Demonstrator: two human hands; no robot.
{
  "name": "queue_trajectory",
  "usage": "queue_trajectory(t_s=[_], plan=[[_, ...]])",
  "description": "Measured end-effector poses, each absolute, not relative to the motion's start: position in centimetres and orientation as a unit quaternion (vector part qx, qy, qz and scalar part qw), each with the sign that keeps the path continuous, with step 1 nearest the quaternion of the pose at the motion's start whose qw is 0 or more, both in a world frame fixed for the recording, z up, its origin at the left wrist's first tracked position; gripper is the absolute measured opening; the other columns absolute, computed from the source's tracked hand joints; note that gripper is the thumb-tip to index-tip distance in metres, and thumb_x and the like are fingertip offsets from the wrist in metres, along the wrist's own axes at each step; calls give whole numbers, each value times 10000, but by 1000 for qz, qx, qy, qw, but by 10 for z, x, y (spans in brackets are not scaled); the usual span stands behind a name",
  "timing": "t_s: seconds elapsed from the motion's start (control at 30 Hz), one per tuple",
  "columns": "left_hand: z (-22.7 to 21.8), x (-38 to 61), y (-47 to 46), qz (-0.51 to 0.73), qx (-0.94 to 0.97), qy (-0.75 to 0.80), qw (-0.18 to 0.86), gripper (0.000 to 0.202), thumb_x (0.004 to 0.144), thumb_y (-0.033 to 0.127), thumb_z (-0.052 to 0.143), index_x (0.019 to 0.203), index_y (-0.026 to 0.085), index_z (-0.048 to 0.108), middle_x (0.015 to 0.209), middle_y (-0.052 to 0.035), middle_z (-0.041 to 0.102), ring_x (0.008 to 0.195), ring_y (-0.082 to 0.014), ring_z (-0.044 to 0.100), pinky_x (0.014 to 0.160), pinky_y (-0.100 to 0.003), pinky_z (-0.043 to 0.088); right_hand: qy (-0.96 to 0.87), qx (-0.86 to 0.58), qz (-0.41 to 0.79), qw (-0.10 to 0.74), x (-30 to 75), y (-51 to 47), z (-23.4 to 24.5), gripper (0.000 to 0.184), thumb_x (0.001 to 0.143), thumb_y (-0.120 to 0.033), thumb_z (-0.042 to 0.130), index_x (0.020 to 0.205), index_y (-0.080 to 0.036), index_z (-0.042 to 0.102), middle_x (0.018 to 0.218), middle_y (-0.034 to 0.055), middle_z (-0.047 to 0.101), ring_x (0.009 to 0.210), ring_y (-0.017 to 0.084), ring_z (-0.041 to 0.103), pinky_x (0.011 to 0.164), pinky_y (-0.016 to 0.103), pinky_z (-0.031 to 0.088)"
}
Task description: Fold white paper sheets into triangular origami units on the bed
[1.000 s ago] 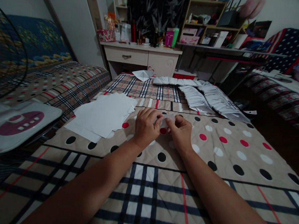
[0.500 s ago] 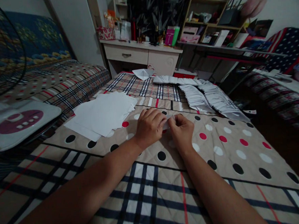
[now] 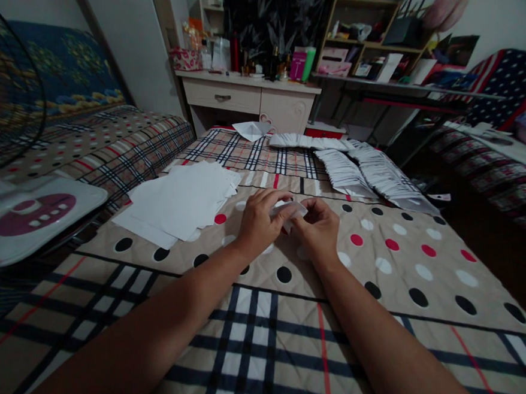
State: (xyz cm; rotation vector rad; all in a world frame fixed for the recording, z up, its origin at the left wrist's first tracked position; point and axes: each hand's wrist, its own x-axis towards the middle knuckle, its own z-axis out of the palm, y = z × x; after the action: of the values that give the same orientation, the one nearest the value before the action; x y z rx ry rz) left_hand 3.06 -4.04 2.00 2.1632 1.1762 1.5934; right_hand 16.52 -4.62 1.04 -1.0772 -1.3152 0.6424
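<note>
Between my two hands, over the dotted part of the bedspread (image 3: 398, 262), is a small piece of white paper (image 3: 294, 210), bent or folded. My left hand (image 3: 262, 220) grips its left side with thumb and fingers. At its right side, my right hand (image 3: 318, 226) pinches the paper between thumb and curled fingers. Part of the paper is hidden by the fingers. A loose pile of white paper sheets (image 3: 182, 196) lies to the left of my hands. Beyond my right hand are rows of tightly packed folded white papers (image 3: 371, 168).
A single folded paper (image 3: 252, 130) lies at the bed's far end, near a white dresser (image 3: 222, 95) crowded with bottles and boxes. To the left stands a fan (image 3: 3, 89) over its white base (image 3: 39, 215). A shelf desk (image 3: 399, 85) stands at the back right.
The paper has turned up between my hands and more of it shows. My left fingers have lifted and spread a little around it; my right hand has shifted slightly.
</note>
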Motion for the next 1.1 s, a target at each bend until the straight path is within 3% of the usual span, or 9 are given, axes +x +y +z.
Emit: queue_trajectory(t_s=[0.17, 0.33, 0.47, 0.67, 0.87, 1.0, 1.1], plan=[[21, 28, -35, 569, 674, 414, 225, 64, 778, 236, 708, 780, 181, 675, 802, -25, 693, 795, -171, 627, 774, -303, 475, -630, -439, 268, 581, 163, -54, 15, 88, 739, -198, 641, 812, -204, 593, 794, -15, 590, 684, 127, 534, 610, 242, 446], [20, 29, -30, 638, 509, 392, 425, 163, 741, 281, 720, 774, 157, 619, 722, 3, 641, 622, -108, 573, 594, -230, 466, -538, -434, 297, 659, 165, -52, 15, 243, 811, -308, 617, 1040, -226, 605, 1022, 31, 607, 829, 148, 576, 652, 254, 482], [20, 31, -27, 667, 353, 314, 576, 275, 695, 273, 768, 857, 161, 575, 860, -12, 656, 731, -117, 618, 628, -223, 511, -426, -452, 389, 680, 169, -40, 7, 312, 837, -496, 596, 970, -217, 632, 1015, 36, 635, 839, 142, 619, 636, 251, 507], [25, 32, -32, 640, 264, 226, 685, 173, 783, 134, 652, 913, 191, 553, 964, -10, 673, 844, -121, 646, 757, -264, 540, -320, -361, 616, 623, 169, -34, 6, 466, 733, -657, 645, 825, -201, 621, 792, 44, 683, 712, 176, 669, 602, 289, 547], [18, 31, -31, 611, 283, 250, 696, 134, 800, 229, 670, 870, 171, 572, 916, -36, 681, 832, -150, 665, 815, -321, 542, -324, -325, 629, 628, 173, -38, 13, 317, 690, -463, 750, 877, -243, 620, 890, 0, 676, 740, 155, 642, 583, 257, 527], [14, 28, -29, 559, 290, 299, 717, 171, 722, 210, 722, 840, 141, 620, 803, -48, 682, 709, -142, 649, 650, -262, 525, -299, -325, 602, 665, 179, -34, 13, 306, 641, -363, 803, 838, -233, 609, 789, -34, 648, 637, 101, 578, 510, 197, 448], [15, 24, -29, 531, 278, 301, 741, 114, 709, 221, 682, 777, 144, 633, 752, -46, 673, 681, -156, 636, 624, -280, 524, -298, -328, 587, 677, 182, -33, 14, 263, 648, -357, 789, 787, -219, 614, 699, -34, 612, 574, 107, 528, 484, 215, 416]])
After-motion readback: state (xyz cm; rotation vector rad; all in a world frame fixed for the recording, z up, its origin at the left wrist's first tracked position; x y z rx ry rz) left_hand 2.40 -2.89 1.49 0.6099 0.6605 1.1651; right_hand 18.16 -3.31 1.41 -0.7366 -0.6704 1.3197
